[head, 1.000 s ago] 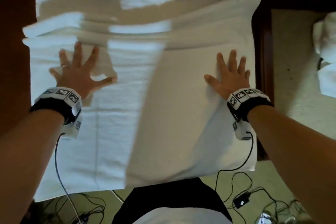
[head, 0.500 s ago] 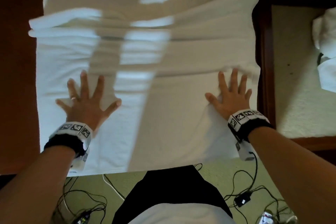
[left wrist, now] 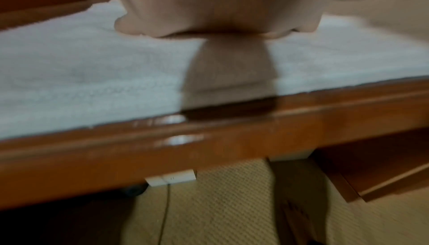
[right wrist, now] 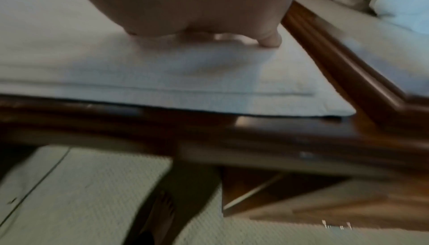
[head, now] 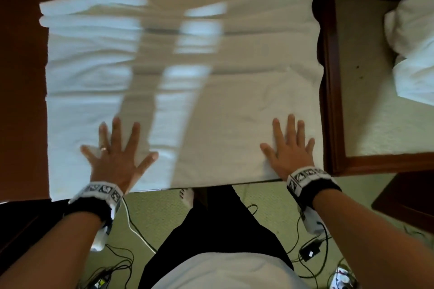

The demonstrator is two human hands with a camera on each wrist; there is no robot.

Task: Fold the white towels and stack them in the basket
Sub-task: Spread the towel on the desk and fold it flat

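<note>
A large white towel (head: 211,82) lies spread across a brown wooden table (head: 21,77), with ridges of wrinkles across its far half. My left hand (head: 115,155) lies flat on the towel's near left part, fingers spread. My right hand (head: 291,148) presses flat on the near right part, close to the towel's right edge. In the left wrist view the palm (left wrist: 218,10) rests on the towel (left wrist: 92,76) near the table's front edge. The right wrist view shows the palm (right wrist: 185,6) on the towel (right wrist: 162,76) by its near right corner. No basket is in view.
A second wooden table with a pale top (head: 375,105) stands to the right, holding a crumpled heap of white towels (head: 413,44). Cables and a black adapter (head: 310,252) lie on the green carpet by my feet.
Both flat hands have slid toward me over the towel, from its middle to near its front edge. The towel's near part now lies on the table instead of hanging over the edge.
</note>
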